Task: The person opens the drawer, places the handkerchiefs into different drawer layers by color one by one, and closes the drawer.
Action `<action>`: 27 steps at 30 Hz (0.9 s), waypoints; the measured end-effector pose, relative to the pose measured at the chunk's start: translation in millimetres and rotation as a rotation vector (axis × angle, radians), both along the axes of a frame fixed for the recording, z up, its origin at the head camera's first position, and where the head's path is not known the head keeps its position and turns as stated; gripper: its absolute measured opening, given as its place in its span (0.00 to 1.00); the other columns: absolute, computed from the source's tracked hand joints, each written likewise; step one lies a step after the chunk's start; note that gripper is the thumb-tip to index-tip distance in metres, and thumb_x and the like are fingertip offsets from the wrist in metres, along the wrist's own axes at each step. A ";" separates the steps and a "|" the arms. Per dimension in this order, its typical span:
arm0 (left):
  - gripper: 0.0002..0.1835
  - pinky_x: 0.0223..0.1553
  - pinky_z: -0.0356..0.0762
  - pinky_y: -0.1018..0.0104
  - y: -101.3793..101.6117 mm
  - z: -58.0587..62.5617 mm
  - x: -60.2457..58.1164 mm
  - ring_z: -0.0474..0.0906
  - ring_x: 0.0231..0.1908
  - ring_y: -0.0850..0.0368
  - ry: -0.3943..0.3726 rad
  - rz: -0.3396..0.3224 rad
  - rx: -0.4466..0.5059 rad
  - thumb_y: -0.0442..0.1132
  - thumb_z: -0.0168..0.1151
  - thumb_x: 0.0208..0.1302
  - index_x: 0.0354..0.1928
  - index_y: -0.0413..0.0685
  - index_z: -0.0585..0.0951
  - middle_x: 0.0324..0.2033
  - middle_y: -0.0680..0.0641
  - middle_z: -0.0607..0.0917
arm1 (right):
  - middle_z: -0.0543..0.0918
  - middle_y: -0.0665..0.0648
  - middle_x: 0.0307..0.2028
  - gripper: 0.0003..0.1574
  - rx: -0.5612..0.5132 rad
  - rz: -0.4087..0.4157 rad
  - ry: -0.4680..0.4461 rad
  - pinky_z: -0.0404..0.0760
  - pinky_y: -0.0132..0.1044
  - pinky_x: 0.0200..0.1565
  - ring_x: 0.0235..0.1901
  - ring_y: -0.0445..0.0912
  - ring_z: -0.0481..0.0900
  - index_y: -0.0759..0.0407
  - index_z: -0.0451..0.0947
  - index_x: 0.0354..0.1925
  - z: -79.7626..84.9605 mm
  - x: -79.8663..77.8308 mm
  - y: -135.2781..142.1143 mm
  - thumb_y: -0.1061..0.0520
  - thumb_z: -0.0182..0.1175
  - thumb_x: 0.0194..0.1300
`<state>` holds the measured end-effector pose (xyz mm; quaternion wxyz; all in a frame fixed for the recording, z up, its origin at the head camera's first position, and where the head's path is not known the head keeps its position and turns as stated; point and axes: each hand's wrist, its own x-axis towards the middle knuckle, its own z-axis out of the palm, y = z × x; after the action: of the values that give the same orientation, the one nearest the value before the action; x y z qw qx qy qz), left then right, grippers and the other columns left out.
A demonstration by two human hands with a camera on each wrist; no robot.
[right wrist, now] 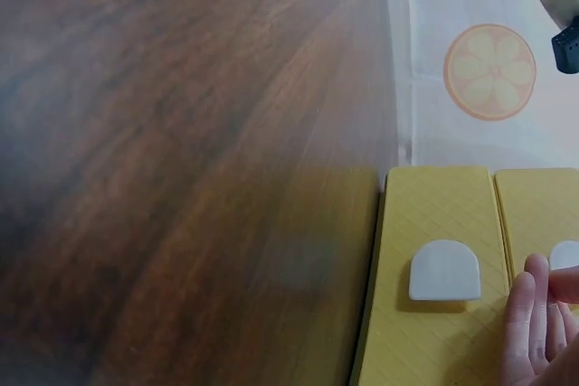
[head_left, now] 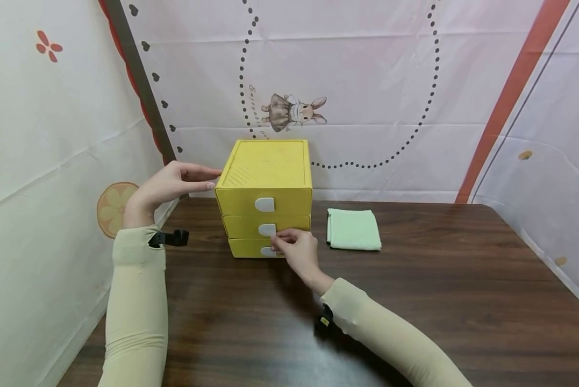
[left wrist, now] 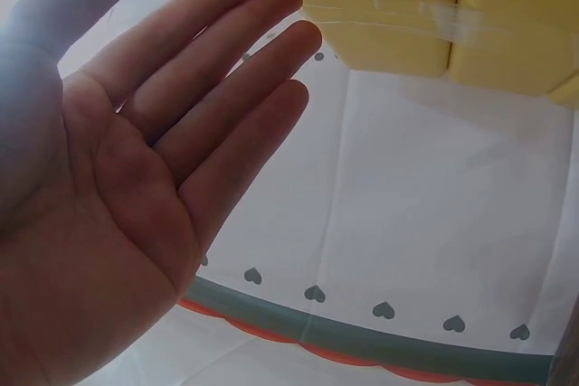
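A yellow drawer unit [head_left: 264, 161] with three stacked drawers stands on the table, every drawer face closed against the body. Each drawer has a white rounded handle [head_left: 264, 204]. My left hand [head_left: 165, 185] is at the unit's upper left side, its straight fingertips right at the top edge; the palm [left wrist: 118, 187] shows bare in the left wrist view. With thumb and fingers, my right hand [head_left: 300, 252] pinches the right edge of the middle drawer's handle [head_left: 266, 230]. In the right wrist view the thumb covers part of that handle [right wrist: 565, 255], beside the bottom drawer's handle [right wrist: 444, 270].
A folded light green cloth [head_left: 354, 230] lies on the dark wooden table [head_left: 429, 290], right of the unit. Behind it hangs a pale printed curtain [head_left: 366, 80], with another white sheet [head_left: 52, 134] on the left. Clear tape [left wrist: 407, 14] runs along the unit's side.
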<state>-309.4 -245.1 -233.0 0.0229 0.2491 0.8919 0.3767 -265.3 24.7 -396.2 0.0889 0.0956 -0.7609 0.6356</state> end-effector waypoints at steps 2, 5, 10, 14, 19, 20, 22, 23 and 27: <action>0.23 0.43 0.73 0.74 -2.7 -3.6 -3.9 0.72 0.52 0.57 0.005 0.002 0.003 0.49 0.61 0.54 0.53 0.55 0.75 0.51 0.49 0.77 | 0.83 0.54 0.22 0.08 -0.003 -0.002 -0.001 0.80 0.39 0.29 0.25 0.50 0.82 0.55 0.82 0.29 -1.2 -1.0 -0.5 0.52 0.63 0.54; 0.23 0.42 0.73 0.74 -3.7 -4.4 -4.7 0.73 0.51 0.59 0.010 0.005 0.001 0.49 0.61 0.54 0.53 0.56 0.76 0.51 0.49 0.78 | 0.83 0.54 0.21 0.08 -0.005 -0.006 -0.003 0.80 0.40 0.29 0.24 0.47 0.82 0.56 0.82 0.29 -2.0 -2.7 -1.1 0.52 0.63 0.53; 0.23 0.42 0.73 0.75 1.1 1.5 3.8 0.73 0.51 0.57 0.009 0.003 -0.008 0.48 0.60 0.56 0.54 0.50 0.75 0.51 0.48 0.77 | 0.83 0.57 0.23 0.09 -0.012 0.011 -0.008 0.80 0.41 0.29 0.24 0.47 0.82 0.60 0.82 0.31 3.7 1.3 0.0 0.54 0.62 0.54; 0.23 0.42 0.72 0.75 2.2 2.0 5.1 0.72 0.51 0.55 0.009 0.002 -0.005 0.47 0.60 0.56 0.54 0.50 0.75 0.51 0.47 0.78 | 0.83 0.64 0.26 0.11 -0.034 0.048 0.004 0.80 0.46 0.31 0.26 0.54 0.82 0.67 0.81 0.33 14.0 10.3 1.9 0.58 0.61 0.55; 0.22 0.41 0.73 0.74 2.3 2.2 5.7 0.72 0.51 0.55 0.014 0.010 -0.014 0.46 0.60 0.56 0.54 0.51 0.75 0.51 0.47 0.78 | 0.84 0.61 0.28 0.10 0.014 0.048 0.009 0.80 0.41 0.31 0.27 0.50 0.83 0.63 0.81 0.34 6.1 8.3 2.7 0.57 0.61 0.56; 0.22 0.41 0.73 0.74 2.3 2.3 5.8 0.72 0.51 0.55 0.016 0.011 -0.017 0.47 0.60 0.56 0.54 0.51 0.75 0.51 0.47 0.78 | 0.84 0.59 0.28 0.10 0.037 0.038 0.015 0.80 0.38 0.30 0.26 0.47 0.83 0.61 0.81 0.34 2.5 6.4 2.7 0.56 0.61 0.55; 0.22 0.40 0.73 0.73 2.5 2.6 5.9 0.72 0.51 0.54 0.019 0.016 -0.021 0.47 0.60 0.56 0.54 0.51 0.75 0.51 0.47 0.78 | 0.84 0.54 0.26 0.09 0.085 0.013 0.024 0.80 0.32 0.29 0.25 0.42 0.82 0.57 0.82 0.33 -4.4 2.8 3.0 0.54 0.62 0.55; 0.22 0.40 0.73 0.73 2.7 2.8 6.0 0.72 0.51 0.54 0.020 0.017 -0.022 0.47 0.60 0.56 0.54 0.51 0.75 0.51 0.47 0.78 | 0.84 0.52 0.26 0.08 0.108 0.000 0.034 0.79 0.30 0.28 0.24 0.40 0.82 0.56 0.82 0.33 -6.7 1.9 3.1 0.54 0.62 0.54; 0.22 0.41 0.72 0.74 3.5 3.3 6.2 0.71 0.53 0.52 0.014 0.020 -0.021 0.46 0.60 0.56 0.54 0.50 0.75 0.51 0.47 0.77 | 0.84 0.51 0.25 0.08 0.137 -0.011 0.047 0.78 0.30 0.26 0.24 0.38 0.81 0.57 0.82 0.33 -11.4 2.0 4.5 0.55 0.62 0.54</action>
<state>-303.3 -241.6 -229.8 0.0153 0.2424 0.8986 0.3655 -263.4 29.2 -407.7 0.1037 0.1123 -0.8008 0.5792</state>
